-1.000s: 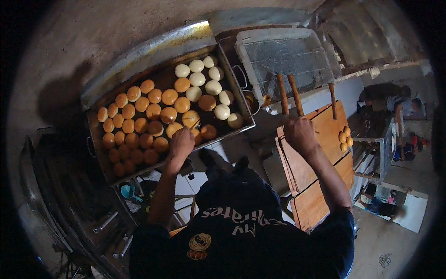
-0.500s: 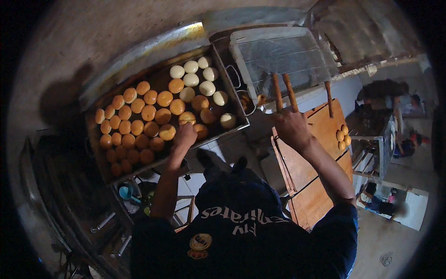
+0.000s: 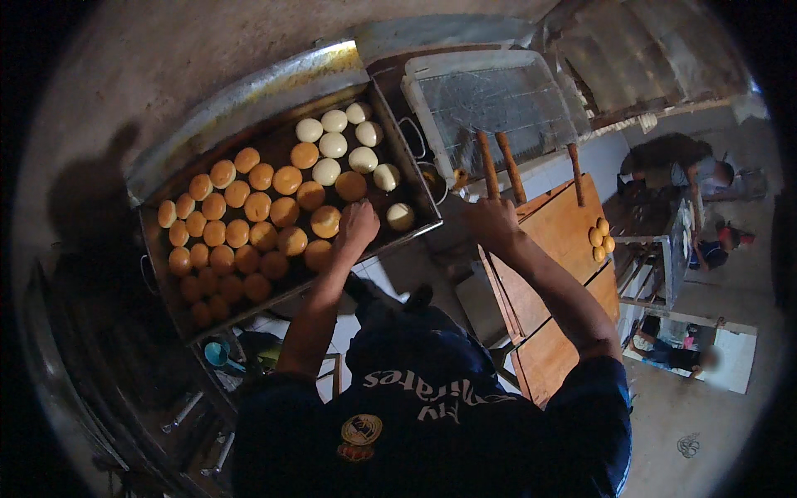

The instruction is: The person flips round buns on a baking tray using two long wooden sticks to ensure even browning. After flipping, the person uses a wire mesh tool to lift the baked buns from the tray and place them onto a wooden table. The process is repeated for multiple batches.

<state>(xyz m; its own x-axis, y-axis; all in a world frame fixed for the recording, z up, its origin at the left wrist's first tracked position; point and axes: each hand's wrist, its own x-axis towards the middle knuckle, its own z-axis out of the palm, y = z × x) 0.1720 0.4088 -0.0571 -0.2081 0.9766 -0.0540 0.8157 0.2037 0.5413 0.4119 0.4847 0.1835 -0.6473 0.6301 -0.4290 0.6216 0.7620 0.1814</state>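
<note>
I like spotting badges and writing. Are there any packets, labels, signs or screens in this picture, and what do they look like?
No packets, signs or screens show; only the person's dark blue shirt carries markings.
Round badge: on the shirt front, low in the picture, yellow and white.
Small patch: just below the badge, orange-red.
Lettering: a curved white band across the shirt, upside down from this view.

a long metal tray (image 3: 170,286) carries rows of golden and pale buns (image 3: 249,207); wooden boards (image 3: 564,241) hold four more buns (image 3: 601,241).
</note>
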